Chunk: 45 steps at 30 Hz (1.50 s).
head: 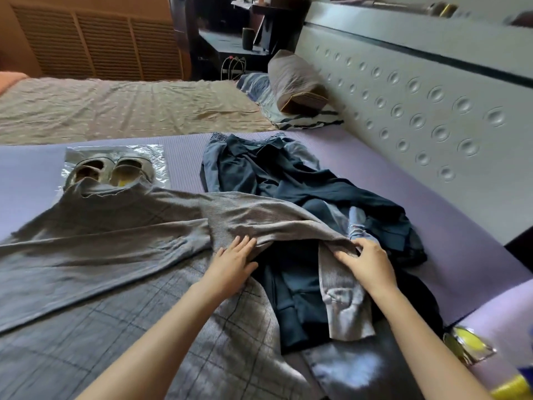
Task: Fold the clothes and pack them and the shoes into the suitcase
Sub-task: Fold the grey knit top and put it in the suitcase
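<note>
Purple matting (375, 157) covers the near part of the bed, and on it a grey sweater (115, 226) lies spread flat, fine-ribbed, with a wavy-edged high neck. The neck points away from the person, its rim lying over the heels of a pair of worn shoes (109, 168), and the body runs back toward the near left. One sleeve (343, 298) stretches right across a heap of dark clothes (288, 180), then bends down toward the person, the cuff lying nearest. The left hand (233, 261) rests on the sweater where the sleeve joins, fingers straight and slightly spread. The right hand (369, 261) is at the bend of the sleeve, fingers curled and clamped on a fold of the knit. Pale torn jeans (357, 223) show within the dark heap just beyond this hand. A checked cloth (144, 327) lies under the sweater's near edge. The shoes sit side by side on a clear plastic bag (158, 157). Farther off, a pillow (294, 79) leans on the dimpled headboard (432, 111).
</note>
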Each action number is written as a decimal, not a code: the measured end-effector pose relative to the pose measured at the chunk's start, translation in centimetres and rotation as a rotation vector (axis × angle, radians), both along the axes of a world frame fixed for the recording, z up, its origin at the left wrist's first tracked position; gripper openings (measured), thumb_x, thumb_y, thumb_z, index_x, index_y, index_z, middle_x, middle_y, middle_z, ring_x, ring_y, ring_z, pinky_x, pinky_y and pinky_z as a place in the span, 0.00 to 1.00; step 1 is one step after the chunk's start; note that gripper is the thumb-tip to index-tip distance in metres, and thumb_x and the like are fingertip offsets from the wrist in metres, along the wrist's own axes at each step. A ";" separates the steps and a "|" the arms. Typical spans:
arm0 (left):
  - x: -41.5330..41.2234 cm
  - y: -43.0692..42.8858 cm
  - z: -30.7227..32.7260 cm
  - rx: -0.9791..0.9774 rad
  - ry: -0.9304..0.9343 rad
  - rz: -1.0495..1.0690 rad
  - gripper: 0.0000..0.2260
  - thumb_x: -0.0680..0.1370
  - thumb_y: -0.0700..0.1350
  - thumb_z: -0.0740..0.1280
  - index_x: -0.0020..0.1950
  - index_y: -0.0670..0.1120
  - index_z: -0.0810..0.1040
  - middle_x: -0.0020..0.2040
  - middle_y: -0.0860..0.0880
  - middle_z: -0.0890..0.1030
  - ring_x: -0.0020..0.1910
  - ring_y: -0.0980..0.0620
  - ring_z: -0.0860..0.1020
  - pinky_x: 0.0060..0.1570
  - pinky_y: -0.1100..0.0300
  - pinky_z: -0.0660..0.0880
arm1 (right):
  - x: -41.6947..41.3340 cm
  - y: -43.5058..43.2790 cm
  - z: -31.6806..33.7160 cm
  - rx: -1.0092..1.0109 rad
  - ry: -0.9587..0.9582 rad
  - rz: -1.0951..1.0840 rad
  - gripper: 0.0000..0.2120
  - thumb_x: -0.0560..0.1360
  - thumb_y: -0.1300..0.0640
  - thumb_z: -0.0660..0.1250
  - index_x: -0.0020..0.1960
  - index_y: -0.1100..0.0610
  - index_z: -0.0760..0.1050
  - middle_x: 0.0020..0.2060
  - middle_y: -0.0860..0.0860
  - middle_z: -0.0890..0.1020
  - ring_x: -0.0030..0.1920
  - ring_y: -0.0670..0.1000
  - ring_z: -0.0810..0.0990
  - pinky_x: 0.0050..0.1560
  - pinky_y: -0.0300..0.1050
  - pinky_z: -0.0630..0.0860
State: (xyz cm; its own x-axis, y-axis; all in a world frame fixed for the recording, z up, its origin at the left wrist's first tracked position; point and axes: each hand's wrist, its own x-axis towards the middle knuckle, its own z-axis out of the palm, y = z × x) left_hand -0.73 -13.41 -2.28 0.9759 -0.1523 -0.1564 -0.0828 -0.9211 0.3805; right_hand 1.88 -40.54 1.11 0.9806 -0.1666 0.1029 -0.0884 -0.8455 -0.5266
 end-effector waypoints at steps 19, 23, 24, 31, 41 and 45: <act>-3.2 -3.7 1.4 -0.271 -0.190 -0.305 0.25 0.79 0.35 0.55 0.73 0.55 0.65 0.74 0.55 0.64 0.75 0.58 0.57 0.73 0.55 0.54 | -9.6 4.4 -2.4 0.198 -0.226 0.326 0.11 0.76 0.61 0.67 0.57 0.53 0.81 0.61 0.46 0.79 0.61 0.44 0.76 0.64 0.41 0.71; -4.0 -3.9 -0.4 0.110 -0.158 -0.372 0.24 0.81 0.42 0.53 0.75 0.59 0.57 0.76 0.59 0.59 0.77 0.54 0.49 0.74 0.52 0.43 | -10.2 1.0 -2.0 0.011 -0.119 0.134 0.18 0.71 0.50 0.73 0.58 0.54 0.78 0.52 0.47 0.80 0.56 0.51 0.76 0.56 0.44 0.72; -4.1 -3.9 -0.4 0.126 -0.157 -0.355 0.23 0.81 0.44 0.50 0.75 0.59 0.57 0.75 0.59 0.59 0.77 0.53 0.49 0.74 0.52 0.42 | -10.5 0.6 -2.3 -0.056 -0.071 0.126 0.22 0.68 0.48 0.75 0.59 0.55 0.77 0.52 0.48 0.80 0.55 0.52 0.75 0.56 0.45 0.72; -4.4 -5.0 0.4 -0.227 -0.191 -0.234 0.18 0.81 0.46 0.59 0.71 0.54 0.67 0.72 0.55 0.68 0.76 0.55 0.55 0.74 0.56 0.51 | -11.8 1.4 -2.4 0.167 -0.189 -0.011 0.23 0.66 0.67 0.74 0.58 0.52 0.76 0.44 0.49 0.77 0.48 0.53 0.78 0.49 0.45 0.74; -6.7 -6.4 2.3 -0.586 -0.295 -0.229 0.14 0.69 0.47 0.74 0.54 0.53 0.81 0.51 0.57 0.82 0.51 0.61 0.79 0.53 0.56 0.74 | -13.1 3.2 -1.0 0.593 -0.242 0.222 0.21 0.68 0.68 0.74 0.51 0.47 0.74 0.43 0.44 0.82 0.49 0.43 0.80 0.50 0.30 0.72; -7.4 -5.6 2.5 -0.662 -0.285 -0.142 0.09 0.71 0.45 0.73 0.50 0.54 0.83 0.47 0.60 0.83 0.47 0.65 0.79 0.51 0.58 0.75 | -13.0 2.9 -0.8 0.631 -0.234 0.232 0.14 0.68 0.61 0.75 0.46 0.43 0.80 0.43 0.45 0.83 0.48 0.44 0.81 0.51 0.31 0.72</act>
State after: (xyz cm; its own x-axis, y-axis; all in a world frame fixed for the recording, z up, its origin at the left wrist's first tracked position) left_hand -8.16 -19.03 0.21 0.9288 -0.2549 0.2688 -0.3628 -0.4786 0.7996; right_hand -11.15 -37.68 0.33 0.9619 -0.0537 0.2679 0.2323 -0.3559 -0.9052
